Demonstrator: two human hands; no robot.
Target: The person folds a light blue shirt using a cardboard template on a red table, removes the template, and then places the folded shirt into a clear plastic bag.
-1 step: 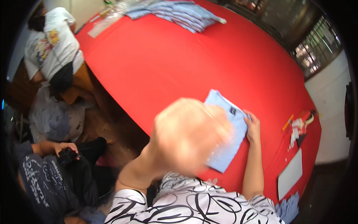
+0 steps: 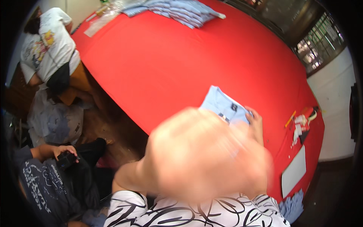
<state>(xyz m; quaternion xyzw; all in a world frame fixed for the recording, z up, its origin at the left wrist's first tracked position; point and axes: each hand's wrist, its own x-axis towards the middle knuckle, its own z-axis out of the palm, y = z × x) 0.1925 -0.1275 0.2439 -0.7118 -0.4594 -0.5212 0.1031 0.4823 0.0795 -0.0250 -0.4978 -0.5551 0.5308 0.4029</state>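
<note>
A folded light-blue shirt (image 2: pixel 212 97) with a dark label at its neckline lies on the red-covered table in front of me. My right hand (image 2: pixel 256 123) grips its right edge near the collar, fingers bent over the cloth. Very close to the camera, my left hand (image 2: pixel 206 151) passes over the shirt and hides its lower part and much of my right forearm. Motion blurs this left hand, so its fingers and anything in them cannot be made out.
Stacked light-blue garments (image 2: pixel 181 11) lie at the table's far edge beside clear plastic bags (image 2: pixel 107 17). On the right are a white sheet (image 2: pixel 293 172) and small tools and scraps (image 2: pixel 300 126). One person (image 2: pixel 53 49) stands far left; another (image 2: pixel 45 181) sits near left holding a black object.
My left hand has swung right and looks larger, covering more of the shirt. The right hand stays at the shirt's edge. The whole view has shifted slightly.
</note>
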